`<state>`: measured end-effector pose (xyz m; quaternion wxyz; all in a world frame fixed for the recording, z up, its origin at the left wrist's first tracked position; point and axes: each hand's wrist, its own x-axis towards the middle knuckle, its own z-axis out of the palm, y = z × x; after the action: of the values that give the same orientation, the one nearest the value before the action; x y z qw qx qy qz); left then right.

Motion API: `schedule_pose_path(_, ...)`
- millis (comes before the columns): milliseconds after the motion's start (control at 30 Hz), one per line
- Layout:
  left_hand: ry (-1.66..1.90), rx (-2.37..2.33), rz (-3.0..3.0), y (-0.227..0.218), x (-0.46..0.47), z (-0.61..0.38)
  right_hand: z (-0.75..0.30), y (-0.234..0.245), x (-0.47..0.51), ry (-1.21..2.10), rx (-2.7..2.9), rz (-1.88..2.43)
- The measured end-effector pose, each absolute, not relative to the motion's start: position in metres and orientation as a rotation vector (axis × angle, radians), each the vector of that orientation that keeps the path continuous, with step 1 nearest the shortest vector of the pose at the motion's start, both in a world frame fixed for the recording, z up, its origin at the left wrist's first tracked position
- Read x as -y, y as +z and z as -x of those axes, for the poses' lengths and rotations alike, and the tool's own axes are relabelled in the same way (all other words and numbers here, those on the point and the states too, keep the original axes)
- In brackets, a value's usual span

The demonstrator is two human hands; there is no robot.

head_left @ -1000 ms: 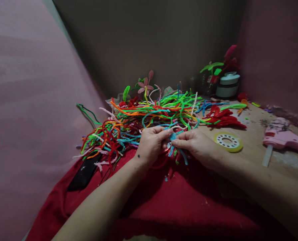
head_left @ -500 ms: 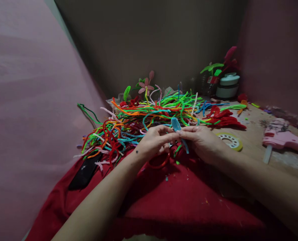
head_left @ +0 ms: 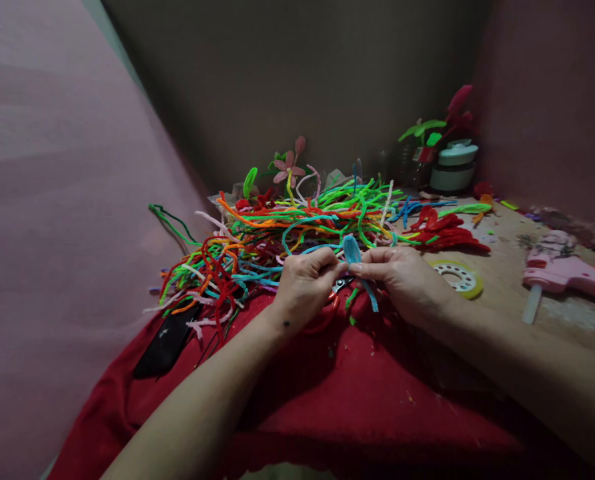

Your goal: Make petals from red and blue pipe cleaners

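A light-blue pipe cleaner (head_left: 351,249), bent into a narrow petal-like loop, stands upright between my hands, and its tail hangs below. My right hand (head_left: 408,281) pinches it at the base of the loop with thumb and forefinger. Curled into a near-fist, my left hand (head_left: 307,283) meets that same base from the left, its fingertips closed on the pipe cleaner. Just under the left fingers lies a cutting tool (head_left: 341,285) with metal jaws and red handles, partly covered by the hand. Small green pipe cleaner pieces (head_left: 351,299) lie beneath the tail.
A tangled heap of colourful pipe cleaners (head_left: 297,223) spreads behind my hands. To the right are a yellow tape roll (head_left: 457,279), red looped pipe cleaners (head_left: 437,232) and a pink glue gun (head_left: 557,270). A black phone-like object (head_left: 165,347) lies left on red cloth (head_left: 377,400).
My left hand has turned and its fingers have curled in tighter at the loop's base. More of the cutting tool shows. The right hand keeps its pinch.
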<state>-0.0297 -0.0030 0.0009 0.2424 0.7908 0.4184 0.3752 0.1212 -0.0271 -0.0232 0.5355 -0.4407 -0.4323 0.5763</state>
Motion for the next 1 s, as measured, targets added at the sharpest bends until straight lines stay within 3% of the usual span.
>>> schedule_pose_path(433, 1.042, -0.846, -1.305, -0.004, -0.008, 0.029, -0.121, -0.024, 0.021, 1.433, 0.839, 0.840)
schedule_pose_path(633, 0.854, -0.898, -1.426, -0.004, 0.002, 0.021, -0.124, -0.027, 0.019, 1.405, 0.920, 0.862)
schedule_pose_path(1000, 0.974, -1.016, -1.573, 0.002, 0.005, 0.022, -0.121, -0.028, 0.022, 1.505, 0.917, 0.925)
